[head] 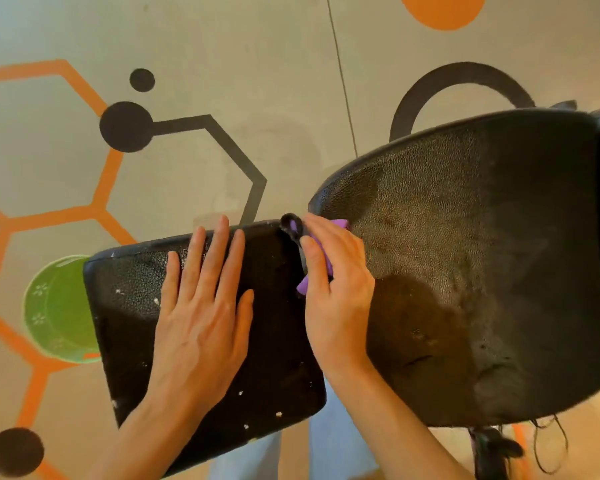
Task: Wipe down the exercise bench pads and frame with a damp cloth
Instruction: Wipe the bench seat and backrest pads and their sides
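Left hand (201, 317) flat (fingers spread) on seat pad (129, 306), right hand (333, 289) gripping purple cloth (303, 284)

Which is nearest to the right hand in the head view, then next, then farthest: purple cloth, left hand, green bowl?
1. Purple cloth: in the right hand, at the gap between the pads.
2. Left hand: flat on the smaller pad, just left.
3. Green bowl: on the floor, far left.

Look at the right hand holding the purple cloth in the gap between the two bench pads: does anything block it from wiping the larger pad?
Nothing visible does. The right hand presses the purple cloth at the larger pad's edge. The left hand lies flat on the smaller pad, clear of it.
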